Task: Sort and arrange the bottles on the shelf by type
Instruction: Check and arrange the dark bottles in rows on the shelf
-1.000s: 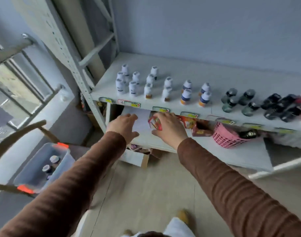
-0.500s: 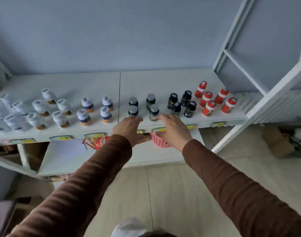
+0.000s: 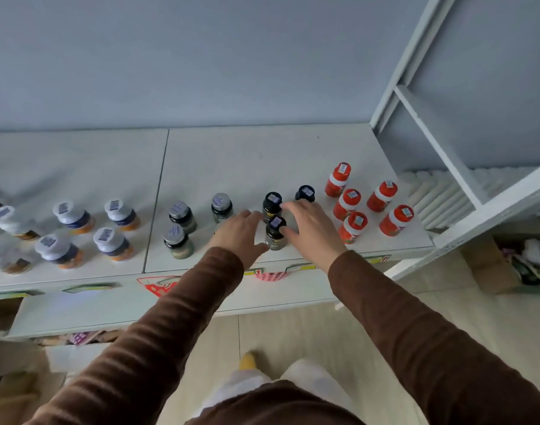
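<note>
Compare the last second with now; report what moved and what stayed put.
Both hands rose from the lower shelf's edge to the top shelf: left hand and right hand now flank the front black-capped bottle, neither clearly gripping. Red bottles and grey-capped bottles stayed put.

Both hands (image 3: 239, 233) (image 3: 311, 231) forward, fingers spread

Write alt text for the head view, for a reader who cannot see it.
Both hands, left hand and right hand, reach around a black-capped bottle at the front of a white shelf. Red bottles stand to its right, grey-capped bottles to its left.
</note>
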Action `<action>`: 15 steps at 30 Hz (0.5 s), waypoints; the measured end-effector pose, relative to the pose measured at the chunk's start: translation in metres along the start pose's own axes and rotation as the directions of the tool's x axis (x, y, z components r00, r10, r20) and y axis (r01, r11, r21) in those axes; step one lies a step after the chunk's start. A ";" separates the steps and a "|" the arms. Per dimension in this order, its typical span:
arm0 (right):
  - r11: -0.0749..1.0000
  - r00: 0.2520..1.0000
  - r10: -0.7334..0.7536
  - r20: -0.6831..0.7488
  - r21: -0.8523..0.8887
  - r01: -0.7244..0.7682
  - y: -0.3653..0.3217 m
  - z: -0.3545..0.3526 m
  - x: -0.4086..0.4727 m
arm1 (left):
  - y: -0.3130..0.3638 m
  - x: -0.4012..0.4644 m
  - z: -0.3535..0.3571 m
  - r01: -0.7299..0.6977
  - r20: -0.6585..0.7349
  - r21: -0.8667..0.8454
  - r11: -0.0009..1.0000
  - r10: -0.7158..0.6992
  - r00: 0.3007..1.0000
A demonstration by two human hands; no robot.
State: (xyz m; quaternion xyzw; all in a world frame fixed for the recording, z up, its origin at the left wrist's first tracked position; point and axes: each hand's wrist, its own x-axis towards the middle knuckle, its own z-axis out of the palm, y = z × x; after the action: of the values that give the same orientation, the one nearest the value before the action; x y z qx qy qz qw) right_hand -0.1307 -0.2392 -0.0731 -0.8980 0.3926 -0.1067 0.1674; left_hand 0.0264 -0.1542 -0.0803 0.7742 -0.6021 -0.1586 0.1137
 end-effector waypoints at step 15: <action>0.911 0.881 -0.377 0.284 -0.059 0.409 0.032 0.016 0.127 | 0.011 0.067 0.015 0.373 -0.063 -0.234 0.898 -0.397 0.916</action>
State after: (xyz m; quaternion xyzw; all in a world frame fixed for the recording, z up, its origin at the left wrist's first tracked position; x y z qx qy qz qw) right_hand -0.0619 -0.3497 -0.0928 -0.9733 0.1816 0.0064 0.1403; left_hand 0.0259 -0.2221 -0.0974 0.8685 -0.4088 -0.1999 0.1966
